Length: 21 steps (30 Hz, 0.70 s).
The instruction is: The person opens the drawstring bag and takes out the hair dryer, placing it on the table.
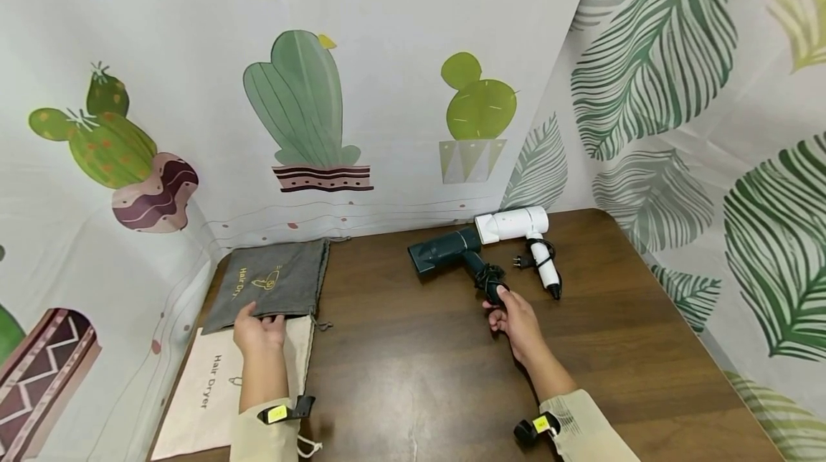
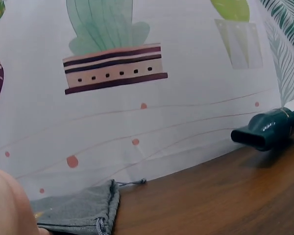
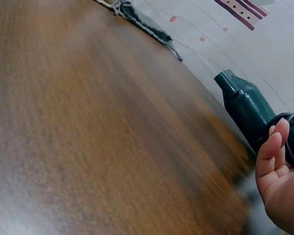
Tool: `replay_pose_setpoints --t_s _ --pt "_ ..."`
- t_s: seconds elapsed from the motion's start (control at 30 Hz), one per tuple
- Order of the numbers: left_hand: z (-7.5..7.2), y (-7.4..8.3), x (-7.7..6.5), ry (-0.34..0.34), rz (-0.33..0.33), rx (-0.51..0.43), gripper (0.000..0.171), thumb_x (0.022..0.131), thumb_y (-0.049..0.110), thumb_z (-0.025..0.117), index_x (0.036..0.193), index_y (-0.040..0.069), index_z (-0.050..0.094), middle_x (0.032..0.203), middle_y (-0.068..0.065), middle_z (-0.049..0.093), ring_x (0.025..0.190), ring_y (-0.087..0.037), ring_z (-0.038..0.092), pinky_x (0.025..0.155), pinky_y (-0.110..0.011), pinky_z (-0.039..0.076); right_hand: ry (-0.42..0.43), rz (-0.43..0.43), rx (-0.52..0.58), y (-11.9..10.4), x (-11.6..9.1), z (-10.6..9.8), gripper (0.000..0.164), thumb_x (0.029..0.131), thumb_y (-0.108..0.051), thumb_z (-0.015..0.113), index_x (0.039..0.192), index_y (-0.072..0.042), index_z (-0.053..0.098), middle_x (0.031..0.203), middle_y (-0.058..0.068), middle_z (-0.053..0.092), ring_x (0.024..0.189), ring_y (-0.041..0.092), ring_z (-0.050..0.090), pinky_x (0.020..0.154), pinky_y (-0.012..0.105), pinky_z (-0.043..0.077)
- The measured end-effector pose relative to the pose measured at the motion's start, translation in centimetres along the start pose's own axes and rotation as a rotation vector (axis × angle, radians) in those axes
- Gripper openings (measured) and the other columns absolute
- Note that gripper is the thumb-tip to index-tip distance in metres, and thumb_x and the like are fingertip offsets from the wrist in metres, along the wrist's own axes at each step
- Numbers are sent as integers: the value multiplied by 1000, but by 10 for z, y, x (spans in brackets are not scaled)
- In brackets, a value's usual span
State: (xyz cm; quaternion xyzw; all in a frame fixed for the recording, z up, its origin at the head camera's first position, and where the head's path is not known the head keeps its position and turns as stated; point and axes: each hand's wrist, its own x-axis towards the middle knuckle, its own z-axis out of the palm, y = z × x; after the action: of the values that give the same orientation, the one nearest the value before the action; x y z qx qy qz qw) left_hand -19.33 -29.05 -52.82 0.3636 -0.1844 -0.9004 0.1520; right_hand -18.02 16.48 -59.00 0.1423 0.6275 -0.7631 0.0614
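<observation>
A dark green hair dryer point(image 1: 445, 250) has its black cord point(image 1: 488, 277) bundled round the handle. My right hand point(image 1: 516, 326) grips the end of that handle, thumb on top; in the right wrist view its curled fingers point(image 3: 270, 154) show beside the dryer's body point(image 3: 247, 107). On the left, my left hand point(image 1: 261, 336) holds the near edge of a grey drawstring bag point(image 1: 284, 268) printed with a gold dryer picture. Part of its fingers is hidden at that edge. Beneath lies a cream drawstring bag point(image 1: 200, 404) marked "Hair Dryer", partly covered by the grey bag and my forearm.
A white hair dryer point(image 1: 516, 224) lies at the back right, its nozzle against the green dryer's rear, its cord and plug point(image 1: 524, 261) by the handle. The brown wooden table point(image 1: 400, 369) meets a patterned cloth wall point(image 1: 400, 89) at the back and left.
</observation>
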Motion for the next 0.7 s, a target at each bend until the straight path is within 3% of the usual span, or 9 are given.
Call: replay_pose_setpoints --t_s 0.2,0.43,0.7 --pt "-3 1 -14 -41 25 44 74 108 24 30 155 28 -27 165 10 -28 155 -7 -19 128 -27 7 -12 7 -44 0 -1 1 42 108 -36 45 124 2 52 91 2 71 60 9 56 57 21 49" --pt "-5 1 -29 -24 96 174 71 107 22 30 159 22 -19 168 11 -20 157 -8 -10 128 -32 17 -38 11 -69 -1 -1 1 48 107 -41 45 128 2 51 93 1 71 63 9 57 60 21 50" --pt "-16 -4 -37 -27 158 266 68 107 18 28 162 21 -12 170 3 -15 158 -11 -3 128 -36 17 -74 6 -130 -5 -2 0 45 105 -32 53 133 3 49 103 7 73 70 9 60 64 23 53"
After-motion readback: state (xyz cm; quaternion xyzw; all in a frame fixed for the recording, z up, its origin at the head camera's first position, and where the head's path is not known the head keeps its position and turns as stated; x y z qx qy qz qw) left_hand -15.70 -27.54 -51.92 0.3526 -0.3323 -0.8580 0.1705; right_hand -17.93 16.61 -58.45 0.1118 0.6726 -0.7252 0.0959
